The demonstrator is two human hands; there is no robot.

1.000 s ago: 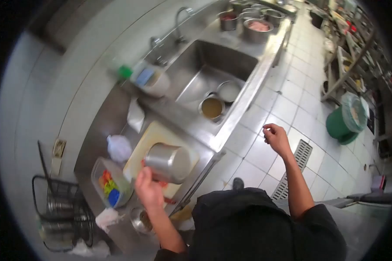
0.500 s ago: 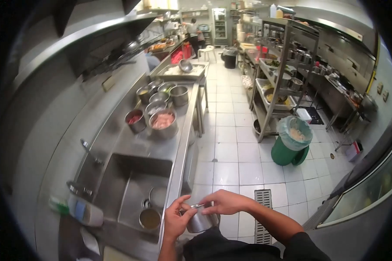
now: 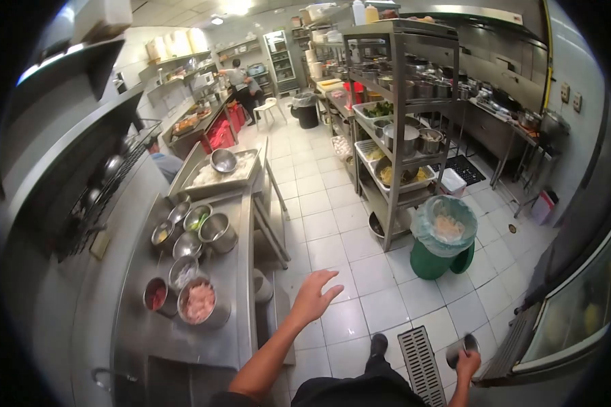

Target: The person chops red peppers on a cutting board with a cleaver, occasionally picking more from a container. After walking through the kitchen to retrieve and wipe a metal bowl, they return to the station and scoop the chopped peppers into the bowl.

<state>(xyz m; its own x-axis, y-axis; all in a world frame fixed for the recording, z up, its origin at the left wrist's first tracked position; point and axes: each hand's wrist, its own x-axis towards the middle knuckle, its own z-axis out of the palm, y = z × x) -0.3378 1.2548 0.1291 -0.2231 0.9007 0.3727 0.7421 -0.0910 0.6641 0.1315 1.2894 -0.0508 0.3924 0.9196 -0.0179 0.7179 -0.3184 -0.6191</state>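
Observation:
My left hand (image 3: 313, 298) is stretched out over the tiled floor beside the steel counter, with fingers apart and nothing in it. Low on the right, my right hand (image 3: 468, 365) grips a steel pot (image 3: 453, 353) by its rim; the pot looks tilted and its inside is dark. Nearest my left hand on the counter, a steel pot of pale pink raw meat (image 3: 200, 302) stands beside a smaller pot of red pieces (image 3: 158, 297). Several more steel pots, such as a wide one (image 3: 217, 234), are grouped behind them.
A floor drain grate (image 3: 422, 366) lies by my foot (image 3: 379, 344). Ahead on the right stand a green bin with a plastic liner (image 3: 444, 230) and a metal shelf rack (image 3: 395, 136). The steel counter (image 3: 142, 339) runs along the left. Two people (image 3: 237, 80) (image 3: 166, 163) are farther off.
My left hand has let go of the pot and reached forward. My right hand has carried the pot out to the right. The view has moved forward, past the sink.

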